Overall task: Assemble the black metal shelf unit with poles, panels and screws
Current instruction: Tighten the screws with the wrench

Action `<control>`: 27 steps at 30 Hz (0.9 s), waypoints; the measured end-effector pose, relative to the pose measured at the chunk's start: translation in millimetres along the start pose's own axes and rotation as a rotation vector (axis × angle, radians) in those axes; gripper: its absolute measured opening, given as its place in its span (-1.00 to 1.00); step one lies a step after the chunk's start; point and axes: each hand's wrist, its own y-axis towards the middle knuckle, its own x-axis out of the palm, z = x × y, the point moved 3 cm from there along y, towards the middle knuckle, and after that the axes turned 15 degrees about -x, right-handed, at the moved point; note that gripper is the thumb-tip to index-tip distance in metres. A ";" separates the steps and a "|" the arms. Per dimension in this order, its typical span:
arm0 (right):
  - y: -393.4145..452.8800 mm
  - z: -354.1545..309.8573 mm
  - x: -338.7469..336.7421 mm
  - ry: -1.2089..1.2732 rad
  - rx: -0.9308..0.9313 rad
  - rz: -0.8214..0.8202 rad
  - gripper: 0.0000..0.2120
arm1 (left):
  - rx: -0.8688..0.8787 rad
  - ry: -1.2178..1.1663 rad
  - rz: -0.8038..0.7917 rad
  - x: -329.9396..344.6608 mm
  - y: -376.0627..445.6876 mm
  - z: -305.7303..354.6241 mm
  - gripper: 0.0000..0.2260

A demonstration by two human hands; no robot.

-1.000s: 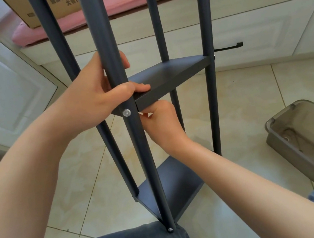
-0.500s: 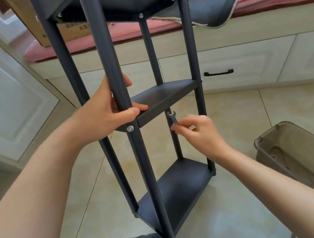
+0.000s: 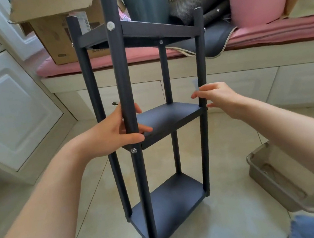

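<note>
- the black shelf unit [image 3: 152, 123] stands upright on the tiled floor [image 3: 238, 218], 3 panels fixed between 4 poles.
- left hand [image 3: 117, 133] reaches forward, fingers curled round the near pole [image 3: 126, 95] just above the middle panel [image 3: 170, 117].
- right hand [image 3: 218, 97] is stretched out at the right pole [image 3: 201, 83], fingertips pinching a small blurred wrench [image 3: 196, 85].

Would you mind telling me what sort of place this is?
Probably a room at home: white cabinets, a built-in bench with drawers and a pink cushion, and a tiled floor.
</note>
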 end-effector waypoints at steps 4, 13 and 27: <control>10.7 -1.3 -16.4 -0.109 0.051 0.102 -0.90 | -0.009 -0.014 -0.003 -3.1 0.0 -6.4 -0.59; 12.7 -9.7 -25.5 0.125 0.121 0.075 -0.89 | -0.061 -0.067 0.070 -19.9 2.1 -19.9 -0.63; -27.3 -46.6 -58.0 -0.295 -0.029 -0.043 -0.88 | -0.167 -0.125 0.382 -1.2 35.6 -41.0 -0.61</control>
